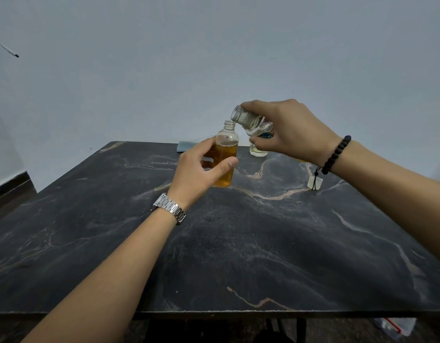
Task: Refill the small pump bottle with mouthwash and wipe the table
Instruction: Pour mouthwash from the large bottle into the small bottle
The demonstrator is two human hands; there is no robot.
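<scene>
Head view, looking down over a dark marbled stone surface (263,243) with pale veins: the pouring step of the refill is in hand. The left hand (199,169) is curled loosely around a small clear plastic bottle with an open threaded neck (226,154), thumb in front and fingers behind; it stands upright on the surface, filled most of the way with amber liquid, its pump not fitted. The right hand (285,129) grips a clear, almost empty supply bottle (251,121) tipped over, its open mouth just above and to the right of the small bottle's neck. No stream is visible between them, so I cannot tell whether liquid is running.

Behind the right hand another small clear container (258,151) stands on the surface, and a pale translucent cap (315,182) lies to the right, well apart from the bottles. A grey-blue cloth (186,146) sits at the far edge.

The fill looks close to done. The next move probably calls for righting the supply bottle without dripping, setting it down, closing the small bottle, then fetching the cloth to wipe.
</scene>
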